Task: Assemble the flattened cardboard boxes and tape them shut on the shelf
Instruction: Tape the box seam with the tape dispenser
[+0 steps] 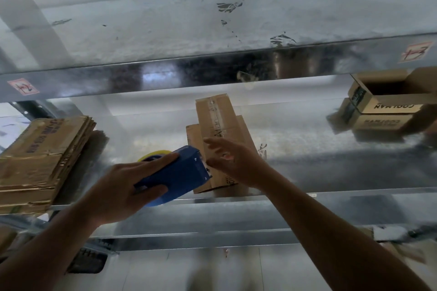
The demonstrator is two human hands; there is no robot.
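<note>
Taping seems the step in hand. The left hand [123,186] grips a blue plastic tape dispenser [179,172] at the near end of the small brown cardboard box [217,123] on the grey metal shelf [331,149]. The right hand [233,163] hovers over it, fingers spread. Next, I'd guess: smooth the tape end down.

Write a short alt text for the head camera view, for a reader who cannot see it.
A person's left hand grips a blue tape dispenser at the near end of a taped cardboard box on a metal shelf, while the right hand, fingers spread, reaches over it. Flattened cardboard is stacked at left; an open box sits at right.
</note>
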